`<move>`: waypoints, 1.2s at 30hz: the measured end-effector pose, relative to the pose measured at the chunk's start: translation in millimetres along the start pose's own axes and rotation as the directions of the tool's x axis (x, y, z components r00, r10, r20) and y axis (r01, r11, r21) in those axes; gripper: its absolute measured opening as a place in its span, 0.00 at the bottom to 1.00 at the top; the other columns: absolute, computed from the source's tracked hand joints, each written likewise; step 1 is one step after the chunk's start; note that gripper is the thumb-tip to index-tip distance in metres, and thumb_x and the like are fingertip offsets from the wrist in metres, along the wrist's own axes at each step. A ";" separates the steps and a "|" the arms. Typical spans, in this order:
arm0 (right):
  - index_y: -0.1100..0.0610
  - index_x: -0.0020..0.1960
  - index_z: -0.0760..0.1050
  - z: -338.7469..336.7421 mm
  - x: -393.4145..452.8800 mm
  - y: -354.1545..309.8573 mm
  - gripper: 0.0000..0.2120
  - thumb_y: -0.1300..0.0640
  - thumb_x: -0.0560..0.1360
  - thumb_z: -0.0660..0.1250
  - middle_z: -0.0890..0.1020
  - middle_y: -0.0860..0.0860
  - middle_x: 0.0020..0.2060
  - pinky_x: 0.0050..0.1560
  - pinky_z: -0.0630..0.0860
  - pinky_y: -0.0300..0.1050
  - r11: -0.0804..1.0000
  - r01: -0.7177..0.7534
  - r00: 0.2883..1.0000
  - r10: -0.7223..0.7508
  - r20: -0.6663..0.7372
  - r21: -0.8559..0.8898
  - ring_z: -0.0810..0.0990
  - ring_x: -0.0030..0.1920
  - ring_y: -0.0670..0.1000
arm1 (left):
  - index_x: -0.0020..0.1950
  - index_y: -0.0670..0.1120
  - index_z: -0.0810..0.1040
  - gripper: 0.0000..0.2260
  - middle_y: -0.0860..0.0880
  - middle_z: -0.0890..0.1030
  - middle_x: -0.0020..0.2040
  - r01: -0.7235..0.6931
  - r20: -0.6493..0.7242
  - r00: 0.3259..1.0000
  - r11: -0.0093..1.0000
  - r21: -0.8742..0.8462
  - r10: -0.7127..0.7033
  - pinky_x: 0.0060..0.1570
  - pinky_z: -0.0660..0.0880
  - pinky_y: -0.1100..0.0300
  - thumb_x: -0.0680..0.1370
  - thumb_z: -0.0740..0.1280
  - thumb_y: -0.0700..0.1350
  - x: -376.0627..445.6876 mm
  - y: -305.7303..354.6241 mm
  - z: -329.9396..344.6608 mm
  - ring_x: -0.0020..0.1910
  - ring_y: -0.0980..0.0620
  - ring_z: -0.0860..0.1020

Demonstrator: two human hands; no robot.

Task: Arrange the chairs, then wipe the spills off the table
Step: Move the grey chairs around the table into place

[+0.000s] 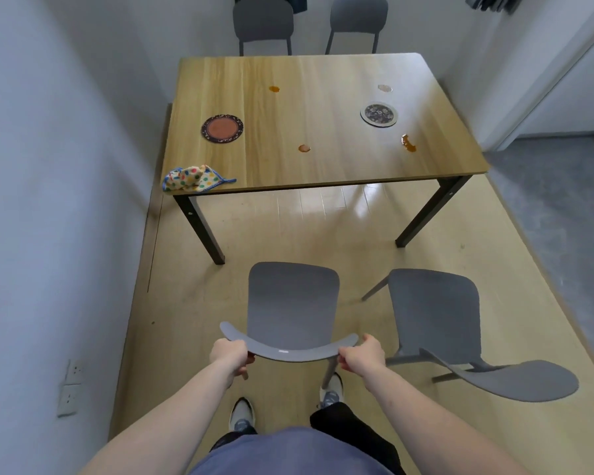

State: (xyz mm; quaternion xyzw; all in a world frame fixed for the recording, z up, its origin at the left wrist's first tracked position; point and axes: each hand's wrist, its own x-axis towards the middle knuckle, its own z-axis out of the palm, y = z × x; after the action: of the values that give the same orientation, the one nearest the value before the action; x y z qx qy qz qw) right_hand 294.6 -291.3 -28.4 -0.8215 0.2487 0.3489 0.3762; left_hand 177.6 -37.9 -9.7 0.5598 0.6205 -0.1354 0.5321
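Both hands hold the curved backrest of the grey chair (293, 303) that stands on the floor short of the desk's (323, 166) near edge: the left hand (229, 354) has its grip curled round the left end, the right hand (363, 353) curled round the right end. A second grey chair (436, 313) stands just beside it, turned askew. Four spills mark the desk, among them an orange spill (274, 88) toward the far edge, and a spotted cloth (194, 178) lies at the near left corner.
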 end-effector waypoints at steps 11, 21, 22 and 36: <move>0.61 0.75 0.68 -46.0 43.9 -48.9 0.33 0.59 0.74 0.76 0.84 0.58 0.49 0.44 0.86 0.51 0.992 0.096 0.991 -0.089 0.096 -0.076 0.87 0.40 0.55 | 0.47 0.42 0.76 0.07 0.42 0.87 0.43 0.059 -0.037 0.997 0.992 -0.115 -0.064 0.45 0.82 0.52 0.79 0.59 0.34 -24.3 30.7 43.8 0.43 0.47 0.87; 0.57 0.79 0.64 -57.1 59.9 -92.3 0.40 0.49 0.73 0.77 0.82 0.57 0.58 0.48 0.86 0.54 0.970 0.156 0.985 -0.140 0.096 -0.188 0.87 0.44 0.56 | 0.56 0.42 0.77 0.06 0.43 0.86 0.48 0.018 -0.083 0.996 0.992 -0.127 -0.029 0.42 0.83 0.51 0.80 0.64 0.41 -17.7 69.1 49.2 0.43 0.46 0.86; 0.57 0.79 0.64 -58.5 58.9 -99.3 0.39 0.49 0.74 0.76 0.83 0.57 0.57 0.46 0.86 0.53 0.972 0.153 0.986 -0.138 0.097 -0.177 0.88 0.40 0.55 | 0.57 0.42 0.77 0.07 0.43 0.85 0.49 0.014 -0.077 0.997 0.992 -0.122 -0.023 0.42 0.84 0.51 0.80 0.64 0.41 -14.8 75.5 48.3 0.43 0.46 0.86; 0.61 0.63 0.72 -49.6 94.7 -252.7 0.14 0.52 0.85 0.60 0.83 0.60 0.51 0.39 0.86 0.55 0.998 -0.045 0.968 0.035 0.247 0.037 0.87 0.46 0.57 | 0.54 0.41 0.77 0.06 0.41 0.84 0.53 0.037 0.124 0.992 0.982 -0.186 -0.014 0.50 0.83 0.48 0.83 0.63 0.42 44.8 234.6 41.5 0.51 0.45 0.85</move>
State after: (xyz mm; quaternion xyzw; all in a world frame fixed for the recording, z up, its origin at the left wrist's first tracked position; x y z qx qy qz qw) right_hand 543.3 -194.5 35.4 -0.7585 0.2239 0.4503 0.4144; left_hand 404.2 34.0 37.9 0.4898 0.6038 -0.1171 0.6180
